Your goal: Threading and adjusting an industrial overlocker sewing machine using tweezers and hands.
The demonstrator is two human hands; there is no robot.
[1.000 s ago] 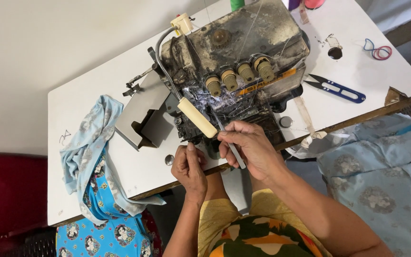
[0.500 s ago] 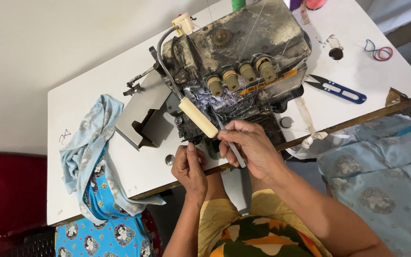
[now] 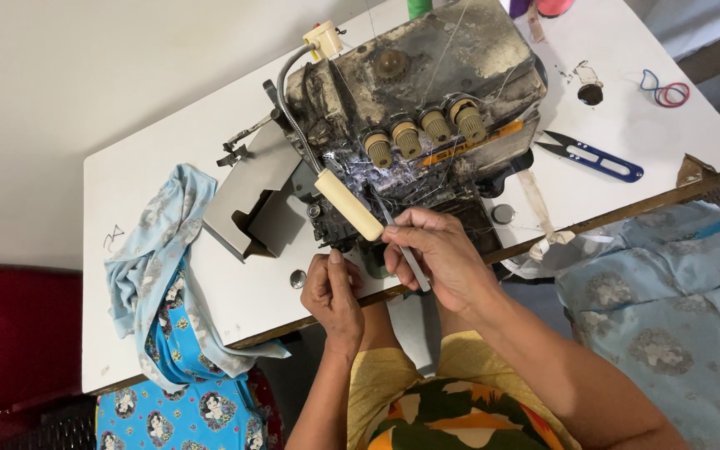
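Mid-threading on the grimy old grey overlock sewing machine in the centre of the frame: my right hand is pinched shut on thin metal tweezers aimed into the looper area. My left hand is closed at the table's front edge, maybe on thread, can't tell. I'd say it's not finished; the blue patterned fabric is off at the left.

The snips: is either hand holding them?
No: the snips lie on the table, apart from both hands, while the right hand holds tweezers.

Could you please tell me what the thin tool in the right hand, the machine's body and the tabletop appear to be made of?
The tweezers pinched in the right hand look like bare grey metal, thin and flat. The sewing machine body seems to be painted cast metal, its finish worn, stained and dull. The table looks like a smooth white laminate top; its brown front edge suggests wood or board beneath.
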